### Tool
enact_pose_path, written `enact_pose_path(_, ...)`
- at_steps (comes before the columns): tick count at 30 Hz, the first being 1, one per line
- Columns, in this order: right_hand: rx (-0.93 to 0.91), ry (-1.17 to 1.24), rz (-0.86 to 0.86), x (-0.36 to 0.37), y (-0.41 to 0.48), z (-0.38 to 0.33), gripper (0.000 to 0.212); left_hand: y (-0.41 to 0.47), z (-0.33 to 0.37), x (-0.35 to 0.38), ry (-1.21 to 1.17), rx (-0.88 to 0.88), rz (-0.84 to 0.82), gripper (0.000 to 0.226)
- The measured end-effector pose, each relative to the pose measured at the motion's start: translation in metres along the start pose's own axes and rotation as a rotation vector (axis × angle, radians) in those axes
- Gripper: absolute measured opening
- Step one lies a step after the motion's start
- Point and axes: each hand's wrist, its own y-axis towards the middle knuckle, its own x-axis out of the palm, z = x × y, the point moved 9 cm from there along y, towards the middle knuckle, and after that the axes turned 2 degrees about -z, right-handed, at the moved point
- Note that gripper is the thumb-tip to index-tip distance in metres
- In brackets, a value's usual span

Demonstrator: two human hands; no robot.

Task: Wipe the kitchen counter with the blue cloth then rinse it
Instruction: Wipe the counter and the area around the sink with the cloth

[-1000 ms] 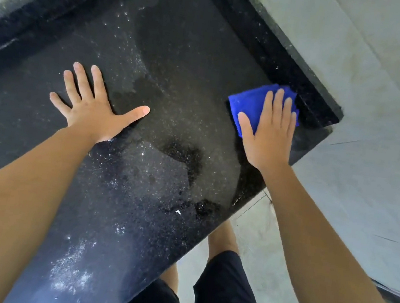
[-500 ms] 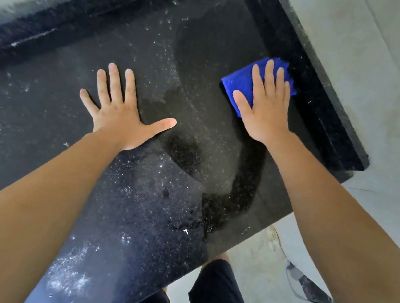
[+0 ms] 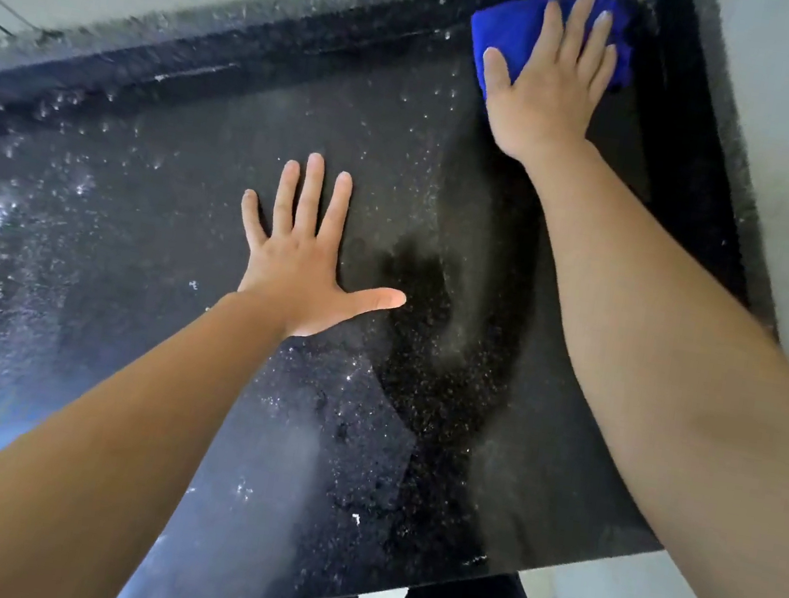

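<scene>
My right grip (image 3: 548, 92) presses flat, fingers straight, on the blue cloth (image 3: 510, 36), its long axis crosswise under that grip; left grip (image 3: 306, 261) lies spread, empty, on the bench (image 3: 134, 262).

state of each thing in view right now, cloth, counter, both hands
blue cloth: bunched flat under the right hand, at the counter's far right corner
counter: dark, streaked wet, droplets and pale specks
right hand: fingers straight, pressing the cloth
left hand: spread flat on the counter, holding nothing
</scene>
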Motion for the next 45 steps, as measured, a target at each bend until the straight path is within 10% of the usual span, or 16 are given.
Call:
enact_pose_path(8,-0.471,-0.130,-0.099,0.023,-0.061,-0.024,0.075,-0.002,0.000,-0.002,-0.019,-0.039,-0.040,0.135)
enact_pose_path(17,0.292,0.022,0.110,-0.012,0.004,0.020,0.080,0.003,0.004,-0.004,-0.028,-0.017,-0.036,0.133)
enact_pose_path(26,-0.407,-0.152,-0.074,0.034,-0.057,-0.054,0.077,0.001,0.001,-0.003,-0.046,-0.019,-0.023,0.135)
enact_pose_path(34,-0.019,-0.056,0.050,0.026,-0.091,0.027,0.078,0.005,-0.002,-0.002,-0.139,0.070,-0.114,0.126)
enact_pose_path(41,-0.253,-0.104,0.005,0.075,-0.234,-0.038,0.073,-0.037,-0.076,-0.025,-0.202,-0.026,0.185,0.096)
enact_pose_path(45,-0.342,-0.124,-0.002,0.074,-0.216,-0.054,0.072,-0.055,-0.129,-0.002,-0.149,-0.147,0.062,0.103)
